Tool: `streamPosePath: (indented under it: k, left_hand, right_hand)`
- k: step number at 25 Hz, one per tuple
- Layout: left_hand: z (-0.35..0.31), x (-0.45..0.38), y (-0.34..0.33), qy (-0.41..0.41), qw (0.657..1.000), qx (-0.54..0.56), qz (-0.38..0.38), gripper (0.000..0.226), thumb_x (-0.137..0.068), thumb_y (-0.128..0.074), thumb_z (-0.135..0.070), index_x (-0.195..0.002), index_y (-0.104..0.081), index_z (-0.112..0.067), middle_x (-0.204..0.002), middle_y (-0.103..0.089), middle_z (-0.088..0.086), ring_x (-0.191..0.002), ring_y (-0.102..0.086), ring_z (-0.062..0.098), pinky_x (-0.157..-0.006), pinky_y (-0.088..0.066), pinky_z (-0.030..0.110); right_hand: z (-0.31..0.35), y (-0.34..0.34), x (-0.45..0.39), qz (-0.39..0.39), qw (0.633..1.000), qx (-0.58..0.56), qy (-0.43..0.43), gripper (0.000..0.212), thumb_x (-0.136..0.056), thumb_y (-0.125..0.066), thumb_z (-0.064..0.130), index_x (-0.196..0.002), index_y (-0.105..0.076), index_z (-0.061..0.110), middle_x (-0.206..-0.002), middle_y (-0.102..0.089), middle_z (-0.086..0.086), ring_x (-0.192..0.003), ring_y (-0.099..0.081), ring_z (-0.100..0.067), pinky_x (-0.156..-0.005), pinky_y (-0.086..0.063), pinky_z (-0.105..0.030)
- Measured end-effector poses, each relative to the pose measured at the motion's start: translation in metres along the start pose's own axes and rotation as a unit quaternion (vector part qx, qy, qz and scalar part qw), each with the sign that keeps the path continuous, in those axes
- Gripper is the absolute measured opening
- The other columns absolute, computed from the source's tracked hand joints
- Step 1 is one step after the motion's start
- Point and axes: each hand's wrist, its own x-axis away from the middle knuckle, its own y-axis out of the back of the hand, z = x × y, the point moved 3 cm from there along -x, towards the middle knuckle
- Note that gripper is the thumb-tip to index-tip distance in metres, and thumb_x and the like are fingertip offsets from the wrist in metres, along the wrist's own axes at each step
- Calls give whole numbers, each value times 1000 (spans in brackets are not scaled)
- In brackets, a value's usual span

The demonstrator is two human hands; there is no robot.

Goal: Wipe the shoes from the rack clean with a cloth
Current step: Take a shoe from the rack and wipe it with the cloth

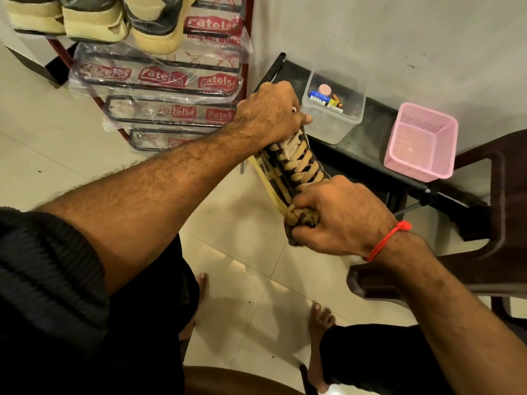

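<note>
The left hand (269, 112) grips the far end of a dark lace-up shoe (296, 163), held in the air between both hands, beside the shoe rack (171, 81). The right hand (339, 215) clutches a bunched cloth (299, 220) against the shoe's near end, fingers curled round it.

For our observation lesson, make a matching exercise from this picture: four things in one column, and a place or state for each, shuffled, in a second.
Things:
1. laced shoe
2. pink mesh basket
3. clear plastic box
4. cream-soled shoes

Places or states:
A. up on the wrapped rack
B. holds batteries
C. gripped at both ends by the left hand and right hand
D. right end of the dark table

Pairs: 1-C, 2-D, 3-B, 4-A
</note>
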Motion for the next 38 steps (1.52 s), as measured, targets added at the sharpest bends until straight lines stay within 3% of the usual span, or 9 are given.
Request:
streamPosePath:
  k: [4,6,14,17,21,27,32,36,38]
  left_hand:
    - [7,-1,4,5,1000,-26,-13,44,-92,-66,-56,-119,-72,-22,-110,-68,3,-98,-64,19,-86,-58,40]
    - [6,1,0,-1,1000,-25,-15,44,-92,-66,-57,-119,-72,-23,-104,-64,0,-94,-59,18,-84,-55,38]
    - [7,-3,-7,-32,998,43,18,38,-91,-68,-53,-101,-79,-19,-84,-68,-4,-86,-65,15,-73,-56,32]
    - [6,-1,-6,-98,994,37,23,41,-93,-64,-57,-104,-79,-21,-99,-75,1,-91,-66,17,-84,-60,42]
    - [7,4,-9,-177,982,60,-12,47,-91,-58,-65,-104,-80,-25,-100,-78,-5,-94,-70,15,-86,-60,47]
    - [10,0,-1,-134,984,110,-39,37,-89,-68,-58,-99,-80,-25,-88,-71,-11,-90,-69,14,-84,-60,46]
    - [16,2,8,-114,990,67,-49,38,-92,-65,-54,-106,-78,-21,-96,-75,-2,-92,-68,18,-85,-59,44]
    - [12,5,6,-133,990,48,-20,40,-92,-64,-55,-108,-78,-22,-101,-76,-2,-94,-67,16,-85,-59,44]
    - [9,6,4,-131,989,62,-13,39,-91,-64,-56,-107,-79,-23,-101,-76,-3,-97,-67,17,-86,-58,47]
  right_hand:
    - [-9,16,1,-131,974,-175,55,27,-78,-64,30,-100,-76,18,-101,-72,3,-94,-68,-14,-79,-57,-39]
    - [-11,17,-6,-192,969,-131,78,35,-80,-66,18,-113,-73,10,-116,-70,-6,-107,-65,-21,-92,-54,-41]
    - [-10,7,-4,1,990,-126,56,34,-75,-57,49,-88,-75,24,-89,-71,10,-83,-68,-10,-70,-59,-36]
    - [-29,28,6,-98,941,-325,7,17,-77,-62,19,-86,-75,13,-79,-73,2,-70,-70,-10,-63,-56,-24]
    - [-57,27,2,-258,913,-315,-34,29,-89,-60,9,-117,-67,12,-111,-71,-2,-107,-67,-16,-97,-54,-41]
    - [-46,19,-1,-178,976,-121,43,37,-84,-60,34,-114,-70,15,-114,-65,-1,-104,-61,-14,-94,-51,-26]
    - [-39,1,9,53,994,-89,26,17,-78,-61,45,-84,-68,31,-93,-63,14,-78,-61,-6,-69,-59,-34]
    - [-45,27,10,-142,948,-280,53,22,-79,-64,17,-96,-77,11,-100,-71,-1,-88,-70,-16,-76,-58,-29]
    - [-31,24,8,-138,957,-236,100,29,-80,-64,19,-106,-75,10,-111,-70,-4,-103,-67,-16,-88,-57,-34]
